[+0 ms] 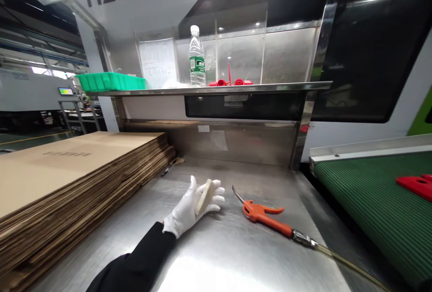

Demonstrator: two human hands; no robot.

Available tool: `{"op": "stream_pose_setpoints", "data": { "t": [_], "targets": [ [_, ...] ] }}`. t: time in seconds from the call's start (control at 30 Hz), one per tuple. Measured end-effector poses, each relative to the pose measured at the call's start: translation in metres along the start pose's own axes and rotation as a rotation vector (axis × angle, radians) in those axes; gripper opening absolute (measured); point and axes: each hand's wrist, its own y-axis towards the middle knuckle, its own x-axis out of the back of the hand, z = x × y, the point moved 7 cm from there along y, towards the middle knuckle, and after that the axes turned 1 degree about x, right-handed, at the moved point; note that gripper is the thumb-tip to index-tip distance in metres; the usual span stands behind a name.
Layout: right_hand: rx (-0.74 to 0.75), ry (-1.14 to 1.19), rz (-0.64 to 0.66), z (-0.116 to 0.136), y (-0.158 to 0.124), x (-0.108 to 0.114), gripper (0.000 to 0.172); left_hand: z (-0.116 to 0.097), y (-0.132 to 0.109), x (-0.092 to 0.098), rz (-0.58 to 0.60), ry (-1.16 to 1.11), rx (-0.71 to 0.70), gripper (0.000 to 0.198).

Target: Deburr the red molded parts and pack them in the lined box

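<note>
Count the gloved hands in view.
1. The left hand, in a white glove, holds a pale flat piece over the steel table, between the cardboard stack and the orange air gun. The right hand is out of frame.

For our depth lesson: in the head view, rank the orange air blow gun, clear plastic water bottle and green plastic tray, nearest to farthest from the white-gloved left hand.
1. Orange air blow gun, on the table, right of the left hand.
2. Clear plastic water bottle, on the shelf behind.
3. Green plastic tray, shelf's left end.
</note>
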Motion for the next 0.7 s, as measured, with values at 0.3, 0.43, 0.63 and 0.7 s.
{"op": "stream_pose_setpoints", "data": {
  "t": [0.3,0.43,0.63,0.7],
  "targets": [
    [-0.075,-0.066,0.068,0.011,0.0,0.003,0.031,0.007,0.002,-0.003,0.068,0.132,0.006,0.055],
    [-0.106,-0.075,0.048,0.018,0.011,0.014,0.014,0.003,0.0,0.003,-0.029,0.275,-0.056,0.023],
    [-0.064,-0.063,0.094,0.027,0.022,0.023,0.014,0.003,0.007,0.014,-0.162,0.568,-0.088,0.033],
    [-0.015,-0.058,0.138,0.027,0.03,0.026,0.015,0.0,0.009,0.016,-0.177,0.737,-0.117,0.035]
  ]
}}
